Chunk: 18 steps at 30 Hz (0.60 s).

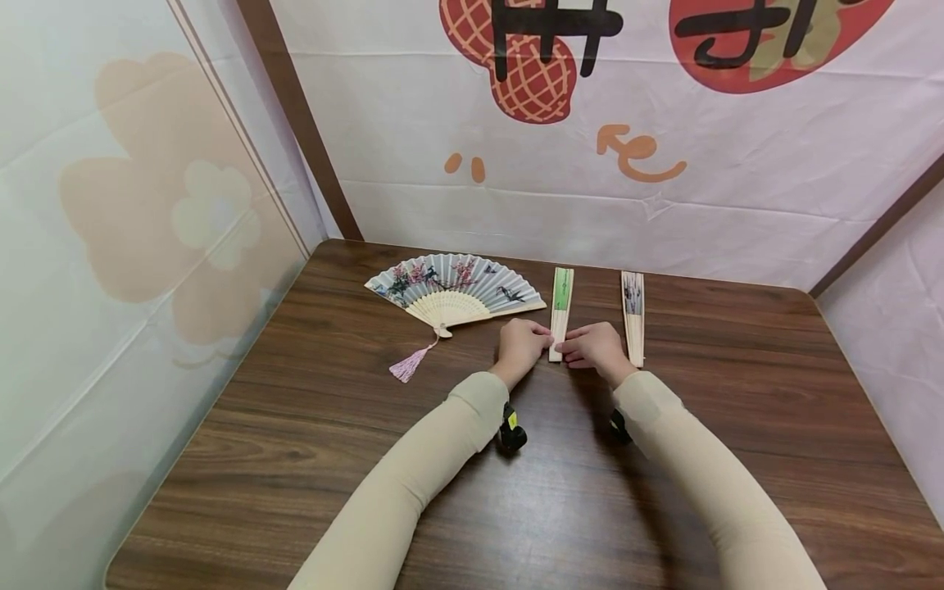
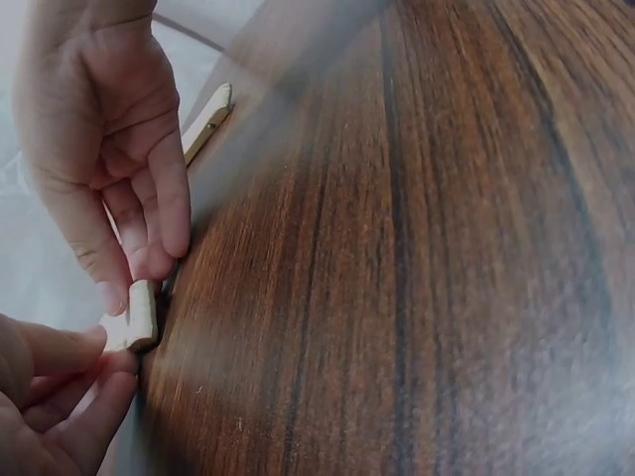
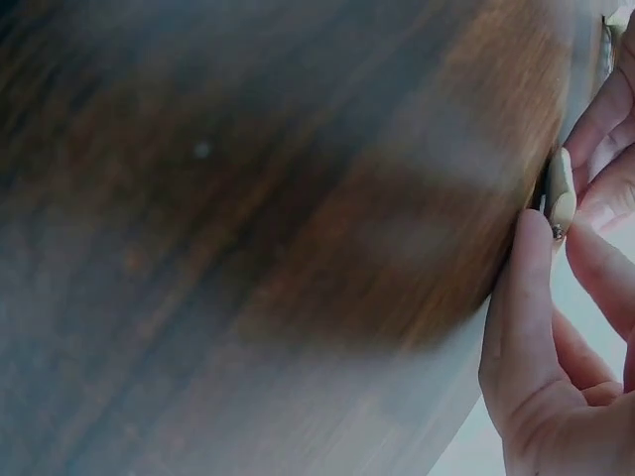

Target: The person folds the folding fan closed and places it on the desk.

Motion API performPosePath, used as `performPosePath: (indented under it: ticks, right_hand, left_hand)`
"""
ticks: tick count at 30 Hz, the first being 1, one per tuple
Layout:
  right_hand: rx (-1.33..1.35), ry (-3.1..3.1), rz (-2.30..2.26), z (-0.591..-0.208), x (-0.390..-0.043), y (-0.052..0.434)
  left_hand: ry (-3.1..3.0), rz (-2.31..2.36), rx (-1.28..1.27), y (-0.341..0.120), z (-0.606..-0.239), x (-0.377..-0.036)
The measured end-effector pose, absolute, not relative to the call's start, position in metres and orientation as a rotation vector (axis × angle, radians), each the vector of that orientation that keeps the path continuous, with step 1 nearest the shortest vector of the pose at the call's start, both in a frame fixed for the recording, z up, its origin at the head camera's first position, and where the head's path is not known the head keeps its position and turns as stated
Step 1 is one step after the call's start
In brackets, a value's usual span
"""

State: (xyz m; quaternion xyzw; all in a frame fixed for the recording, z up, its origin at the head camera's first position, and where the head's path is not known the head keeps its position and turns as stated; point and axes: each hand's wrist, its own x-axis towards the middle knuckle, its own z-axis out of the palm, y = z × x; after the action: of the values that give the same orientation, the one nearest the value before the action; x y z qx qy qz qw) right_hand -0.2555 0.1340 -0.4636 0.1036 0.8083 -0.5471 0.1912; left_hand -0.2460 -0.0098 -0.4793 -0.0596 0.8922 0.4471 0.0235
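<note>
Pinching the closed green fan [image 1: 560,315] at its base: left hand [image 1: 521,348], right hand [image 1: 596,347]

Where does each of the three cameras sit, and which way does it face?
Head: looks forward and down at the table; both sleeved arms, left hand, right hand, open fan.
Left wrist: faces along the tabletop; both hands pinch the green folded fan.
Right wrist: low, blurred; its own fingers at the fan's end.
All three views share that fan's end.
</note>
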Motion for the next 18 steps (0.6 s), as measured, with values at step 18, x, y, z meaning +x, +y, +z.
performPosePath:
  ticks: [18]
  right_hand:
    - [0.309,2.267,-1.829,-0.441,-0.251,0.096]
  left_hand:
    - [2.743,1.697,-0.230,-0.047,-0.475,-0.256]
